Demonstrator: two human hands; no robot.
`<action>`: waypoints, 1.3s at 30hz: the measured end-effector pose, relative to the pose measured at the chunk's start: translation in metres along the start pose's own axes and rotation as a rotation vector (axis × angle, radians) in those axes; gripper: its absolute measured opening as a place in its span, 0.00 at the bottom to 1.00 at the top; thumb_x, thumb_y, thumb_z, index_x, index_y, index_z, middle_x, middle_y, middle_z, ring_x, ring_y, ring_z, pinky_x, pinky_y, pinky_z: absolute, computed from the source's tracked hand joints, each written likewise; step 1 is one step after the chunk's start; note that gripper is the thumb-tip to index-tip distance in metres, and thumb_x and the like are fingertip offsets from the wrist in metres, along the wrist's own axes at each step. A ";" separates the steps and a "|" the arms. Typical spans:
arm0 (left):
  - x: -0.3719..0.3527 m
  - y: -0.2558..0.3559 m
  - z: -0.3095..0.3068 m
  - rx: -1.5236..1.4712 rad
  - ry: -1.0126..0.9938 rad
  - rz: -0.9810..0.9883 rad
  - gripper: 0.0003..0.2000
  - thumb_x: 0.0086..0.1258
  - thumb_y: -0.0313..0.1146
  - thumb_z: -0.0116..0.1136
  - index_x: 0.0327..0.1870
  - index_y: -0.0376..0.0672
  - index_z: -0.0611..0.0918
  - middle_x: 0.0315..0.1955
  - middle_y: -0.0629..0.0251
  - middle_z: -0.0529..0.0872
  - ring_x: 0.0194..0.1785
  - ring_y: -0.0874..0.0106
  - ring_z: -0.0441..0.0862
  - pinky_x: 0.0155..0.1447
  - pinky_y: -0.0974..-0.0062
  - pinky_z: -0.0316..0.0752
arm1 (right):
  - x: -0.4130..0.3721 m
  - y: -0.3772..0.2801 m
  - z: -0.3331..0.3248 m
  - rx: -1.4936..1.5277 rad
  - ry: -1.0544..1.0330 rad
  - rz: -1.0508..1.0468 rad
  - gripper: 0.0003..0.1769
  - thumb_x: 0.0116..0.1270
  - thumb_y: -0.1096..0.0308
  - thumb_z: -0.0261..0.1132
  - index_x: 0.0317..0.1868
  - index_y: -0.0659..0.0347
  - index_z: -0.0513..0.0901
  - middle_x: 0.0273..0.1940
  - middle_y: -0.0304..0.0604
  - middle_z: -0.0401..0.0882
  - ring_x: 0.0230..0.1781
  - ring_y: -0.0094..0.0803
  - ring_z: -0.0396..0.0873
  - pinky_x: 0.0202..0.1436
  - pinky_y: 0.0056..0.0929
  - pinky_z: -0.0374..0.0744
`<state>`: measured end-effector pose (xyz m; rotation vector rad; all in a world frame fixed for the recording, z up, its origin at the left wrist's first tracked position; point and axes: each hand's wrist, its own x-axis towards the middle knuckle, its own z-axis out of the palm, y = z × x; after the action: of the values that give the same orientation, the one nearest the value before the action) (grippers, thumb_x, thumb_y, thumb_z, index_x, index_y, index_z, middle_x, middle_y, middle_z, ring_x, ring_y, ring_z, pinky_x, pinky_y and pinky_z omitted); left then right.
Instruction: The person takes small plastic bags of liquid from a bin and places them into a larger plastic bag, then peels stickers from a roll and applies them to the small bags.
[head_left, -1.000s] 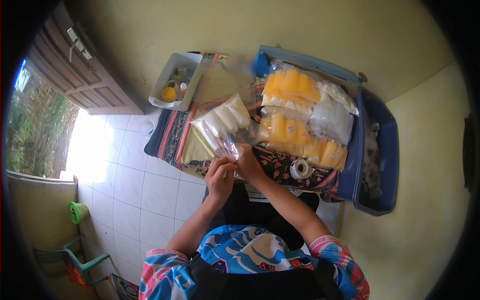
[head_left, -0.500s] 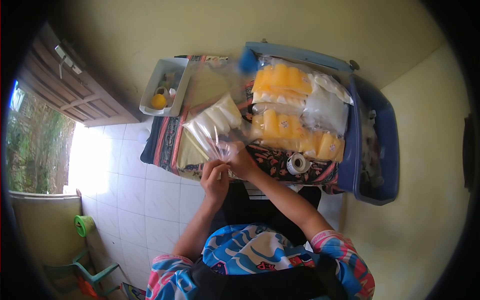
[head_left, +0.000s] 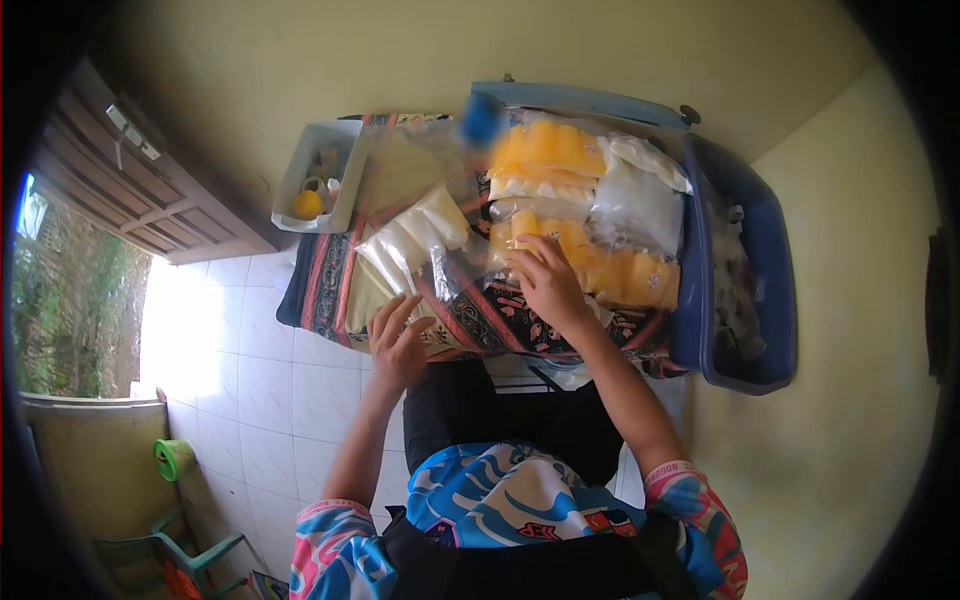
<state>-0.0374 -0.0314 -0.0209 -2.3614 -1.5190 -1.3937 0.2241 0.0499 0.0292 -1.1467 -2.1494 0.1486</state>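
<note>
A clear plastic bag of cream-white bottles (head_left: 415, 240) lies on the patterned cloth (head_left: 325, 290). My left hand (head_left: 396, 340) is at its near end, fingers spread and apart, with nothing held. My right hand (head_left: 550, 285) reaches over the near edge of a clear bag of yellow bottles (head_left: 565, 235), fingers loosely extended at the plastic. Another bag of yellow bottles (head_left: 545, 150) lies behind that one, and more yellow bottles (head_left: 645, 278) lie to the right. The label roll is hidden around my right wrist.
At the back left stands a white bin (head_left: 345, 195) with a yellow round item (head_left: 307, 205). A dark blue tub (head_left: 780, 300) stands at the right end. Clear bags (head_left: 640, 210) lie beside the yellow bottles. A wooden door (head_left: 160, 180) stands open on the left.
Both hands have let go of the gathered opening of the bag of white bottles. My right hand has moved right to the yellow bottles; my left hand has moved slightly left and opened.
</note>
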 end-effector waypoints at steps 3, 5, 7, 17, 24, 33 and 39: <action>0.009 -0.008 -0.004 0.091 -0.066 0.036 0.18 0.56 0.17 0.53 0.46 0.48 0.84 0.61 0.64 0.82 0.68 0.58 0.73 0.70 0.56 0.65 | 0.004 0.009 0.012 -0.072 -0.036 -0.104 0.19 0.54 0.81 0.65 0.47 0.59 0.85 0.55 0.51 0.75 0.61 0.46 0.72 0.65 0.44 0.71; 0.013 -0.013 -0.004 0.133 -0.106 0.075 0.20 0.57 0.19 0.56 0.49 0.50 0.85 0.60 0.67 0.82 0.68 0.61 0.73 0.70 0.58 0.64 | 0.003 0.012 0.019 -0.083 -0.056 -0.137 0.20 0.54 0.79 0.66 0.50 0.57 0.85 0.56 0.51 0.74 0.63 0.47 0.70 0.68 0.45 0.68; 0.016 -0.017 -0.003 0.164 -0.159 0.103 0.18 0.57 0.22 0.60 0.49 0.51 0.86 0.58 0.72 0.84 0.70 0.64 0.71 0.72 0.58 0.63 | 0.003 0.013 0.021 -0.063 -0.086 -0.134 0.22 0.54 0.77 0.67 0.52 0.56 0.85 0.56 0.50 0.74 0.64 0.46 0.69 0.70 0.46 0.66; 0.028 -0.032 0.007 0.091 -0.186 0.213 0.11 0.56 0.21 0.62 0.38 0.47 0.87 0.45 0.69 0.89 0.66 0.65 0.77 0.70 0.54 0.66 | -0.001 0.012 0.030 -0.155 -0.126 -0.160 0.16 0.58 0.68 0.68 0.49 0.54 0.85 0.57 0.46 0.75 0.66 0.44 0.68 0.74 0.53 0.58; 0.028 -0.031 0.010 0.122 -0.115 0.168 0.09 0.59 0.22 0.59 0.37 0.46 0.85 0.39 0.68 0.89 0.60 0.69 0.82 0.68 0.56 0.67 | -0.001 0.013 0.042 -0.189 -0.102 -0.212 0.11 0.63 0.68 0.63 0.45 0.56 0.86 0.59 0.46 0.77 0.66 0.44 0.69 0.75 0.53 0.58; 0.029 -0.028 0.012 0.042 -0.044 0.051 0.09 0.58 0.22 0.60 0.37 0.47 0.85 0.39 0.68 0.89 0.54 0.70 0.84 0.65 0.59 0.69 | 0.002 0.016 0.054 -0.056 -0.058 -0.243 0.08 0.61 0.72 0.64 0.40 0.60 0.86 0.54 0.45 0.84 0.60 0.43 0.76 0.71 0.48 0.67; 0.025 -0.025 0.010 0.021 -0.040 0.044 0.09 0.57 0.22 0.61 0.36 0.47 0.85 0.39 0.68 0.89 0.54 0.68 0.84 0.64 0.58 0.69 | 0.003 0.016 0.050 -0.030 -0.031 -0.251 0.07 0.58 0.74 0.67 0.38 0.62 0.86 0.52 0.45 0.84 0.58 0.43 0.77 0.68 0.44 0.71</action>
<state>-0.0458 0.0041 -0.0208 -2.4083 -1.4741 -1.3230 0.2036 0.0722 -0.0138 -0.8861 -2.3078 0.0214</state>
